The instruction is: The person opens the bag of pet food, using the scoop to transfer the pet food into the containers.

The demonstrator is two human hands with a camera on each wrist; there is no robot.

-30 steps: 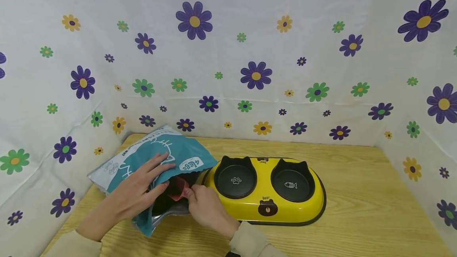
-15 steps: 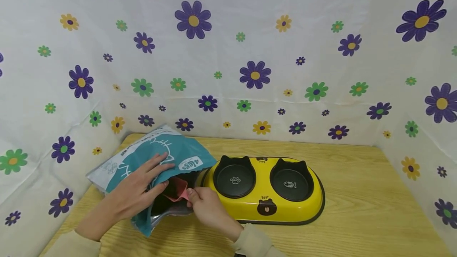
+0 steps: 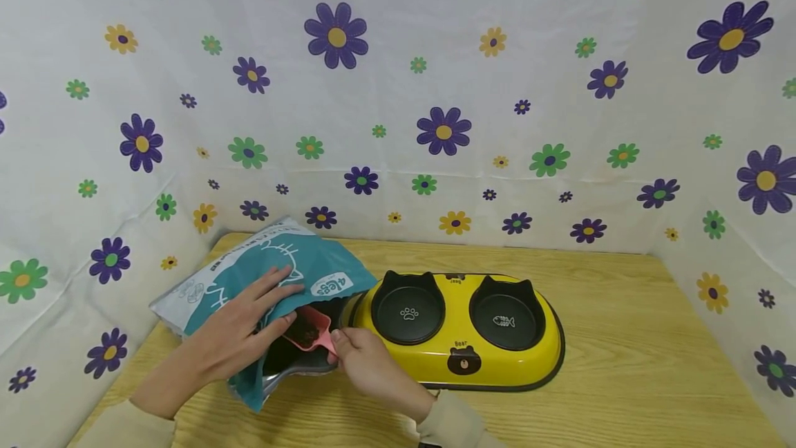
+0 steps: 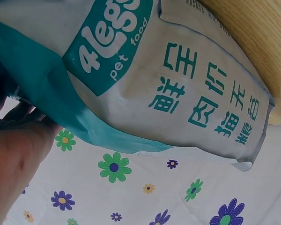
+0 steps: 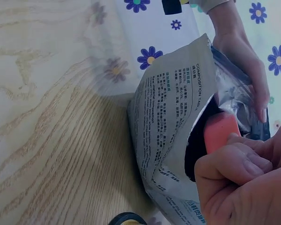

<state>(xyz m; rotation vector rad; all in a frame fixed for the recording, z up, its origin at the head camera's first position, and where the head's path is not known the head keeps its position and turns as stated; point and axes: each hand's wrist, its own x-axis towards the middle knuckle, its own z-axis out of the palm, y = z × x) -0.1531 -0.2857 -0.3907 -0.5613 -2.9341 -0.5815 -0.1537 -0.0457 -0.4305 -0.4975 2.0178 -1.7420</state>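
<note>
In the head view, a teal and white pet food bag (image 3: 314, 258) lies on its side at the left, its mouth facing right. My left hand (image 3: 239, 334) holds the bag at the upper edge of its mouth, fingers spread over the outside and thumb at the opening. A pink scoop (image 3: 325, 332) sits in the mouth with dark brown bits in it, probably kibble. Thumb and fingers of my right hand (image 3: 373, 368) pinch its handle. In the right wrist view, the bag's silver inside shows around the scoop (image 5: 220, 131). The depth of the bag is dark.
Right of the bag stands a yellow double feeder (image 3: 460, 358) with two black cat-eared bowls, a left bowl (image 3: 407, 327) and a right bowl (image 3: 506, 330). The feeder's left end is close to the bag's mouth. Flowered white cloth (image 3: 385, 88) surrounds the wooden table (image 3: 597, 393).
My right hand has drawn the scoop slightly right and tipped it level, so its dark contents now show. The left hand and bag stay in place.
</note>
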